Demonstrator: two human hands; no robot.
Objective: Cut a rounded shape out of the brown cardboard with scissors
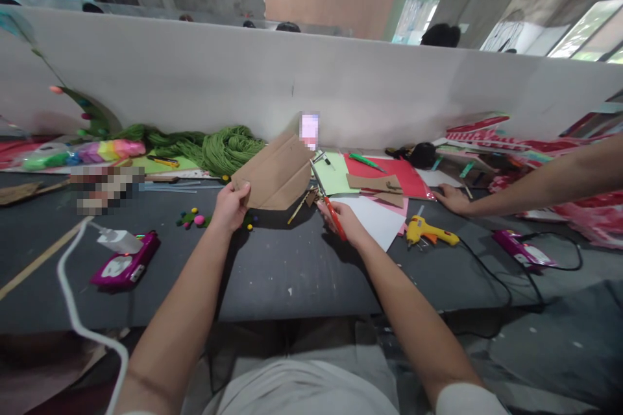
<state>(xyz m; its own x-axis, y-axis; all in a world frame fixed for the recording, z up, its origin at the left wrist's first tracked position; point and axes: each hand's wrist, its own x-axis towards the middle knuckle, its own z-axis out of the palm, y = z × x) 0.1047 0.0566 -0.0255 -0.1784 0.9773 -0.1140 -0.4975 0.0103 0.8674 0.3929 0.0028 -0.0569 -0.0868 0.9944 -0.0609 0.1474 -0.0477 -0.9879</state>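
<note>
My left hand [232,207] pinches the lower left corner of a brown cardboard piece [277,175], which is held up tilted above the table. In my right hand [343,220] is a pair of scissors with red handles [335,219]. Their blades point up and away, close to the right edge of the cardboard. Whether the blades touch the cardboard, I cannot tell. Small cardboard scraps [312,198] lie beside the scissors. Below the cardboard and to its left sit several small coloured pompoms [198,220].
A yellow glue gun [428,231] lies on the right, corded near a purple power strip [523,251]. Another power strip [127,264] stands left. Green yarn [231,150], red paper [413,178] and white paper [372,220] lie behind. Another person's hand [452,199] rests at right.
</note>
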